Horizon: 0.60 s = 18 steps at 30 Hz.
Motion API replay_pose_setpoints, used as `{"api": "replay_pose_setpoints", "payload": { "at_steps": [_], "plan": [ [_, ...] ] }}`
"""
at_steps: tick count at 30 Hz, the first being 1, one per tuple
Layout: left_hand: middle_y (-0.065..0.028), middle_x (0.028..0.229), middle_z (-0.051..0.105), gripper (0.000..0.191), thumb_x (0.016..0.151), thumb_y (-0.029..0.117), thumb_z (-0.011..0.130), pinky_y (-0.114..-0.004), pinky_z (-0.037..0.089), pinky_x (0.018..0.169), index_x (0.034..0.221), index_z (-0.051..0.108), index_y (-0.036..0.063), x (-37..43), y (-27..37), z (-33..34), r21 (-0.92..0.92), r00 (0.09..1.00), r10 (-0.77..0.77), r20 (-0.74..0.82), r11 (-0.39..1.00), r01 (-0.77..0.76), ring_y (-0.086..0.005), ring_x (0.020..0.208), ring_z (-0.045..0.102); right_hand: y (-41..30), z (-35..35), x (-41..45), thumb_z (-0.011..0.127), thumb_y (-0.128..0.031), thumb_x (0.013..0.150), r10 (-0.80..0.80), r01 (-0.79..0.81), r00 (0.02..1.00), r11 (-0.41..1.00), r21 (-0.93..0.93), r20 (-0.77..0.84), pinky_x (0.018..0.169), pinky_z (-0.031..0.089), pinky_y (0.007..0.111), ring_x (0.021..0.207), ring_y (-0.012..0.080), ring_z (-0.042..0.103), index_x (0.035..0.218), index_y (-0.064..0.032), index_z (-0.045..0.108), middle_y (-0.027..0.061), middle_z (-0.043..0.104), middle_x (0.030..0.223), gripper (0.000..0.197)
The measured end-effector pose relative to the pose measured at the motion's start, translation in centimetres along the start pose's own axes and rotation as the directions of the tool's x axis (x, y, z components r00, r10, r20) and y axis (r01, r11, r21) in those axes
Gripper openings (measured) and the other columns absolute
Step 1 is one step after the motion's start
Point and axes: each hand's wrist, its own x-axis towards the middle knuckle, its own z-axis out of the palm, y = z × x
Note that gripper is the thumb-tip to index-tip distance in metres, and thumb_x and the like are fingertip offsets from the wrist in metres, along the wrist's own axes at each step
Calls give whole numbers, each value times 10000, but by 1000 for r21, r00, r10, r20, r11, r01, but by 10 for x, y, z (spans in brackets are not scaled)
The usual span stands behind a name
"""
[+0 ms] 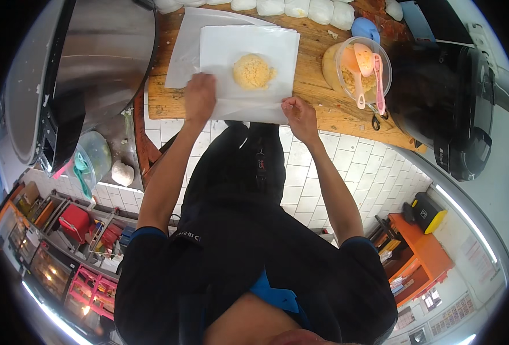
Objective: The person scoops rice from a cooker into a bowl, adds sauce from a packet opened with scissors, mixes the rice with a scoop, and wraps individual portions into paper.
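A mound of yellowish cooked rice [253, 72] lies on a stack of white wrapping paper [220, 41], which overhangs the front edge of the wooden table [312, 51]. On the paper's left edge, my left hand [200, 98] grips with curled fingers; its thumb is hidden. My right hand [300, 116] pinches the near right corner between thumb and fingers. A crease runs across the near part of the sheet between both hands. Under the stack, a translucent sheet [180, 64] sticks out to the left.
At right stand a clear tub [330, 69] of rice with pink scoops [358, 82], scissors [376, 122], a blue object [365, 29] and a black appliance [435, 95]. Wrapped white packets [296, 7] line the back. A large steel vessel [108, 56] stands left, near a tub [97, 151] holding green utensils.
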Motion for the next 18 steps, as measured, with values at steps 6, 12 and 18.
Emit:
{"api": "replay_pose_setpoints", "payload": {
  "at_steps": [6,12,18],
  "plan": [
    [-168,1285,532,588,676,-7,686,-484,381,988,1243,540,43,-47,-8,-67,90,942,-296,-155,946,312,-371,1216,459,-8,-1,1,629,-221,945,26,-28,999,998,-52,-43,765,488,342,792,224,651,954,-32,646,101,696,845,190],
    [-157,1144,635,510,750,91,760,-432,408,993,1226,595,17,-31,-9,-45,-351,987,55,150,936,1,-336,1111,575,-18,4,3,600,-163,970,74,-50,987,986,159,-145,758,479,322,751,153,607,1019,-40,614,75,674,886,132],
    [-157,880,725,201,918,95,652,-297,512,663,1086,703,-1,-19,-19,-36,-721,790,-388,475,344,602,-188,777,692,-22,13,15,651,-161,941,36,11,986,959,284,-160,732,480,305,759,155,632,1030,-47,646,76,725,964,145]
  ]
}}
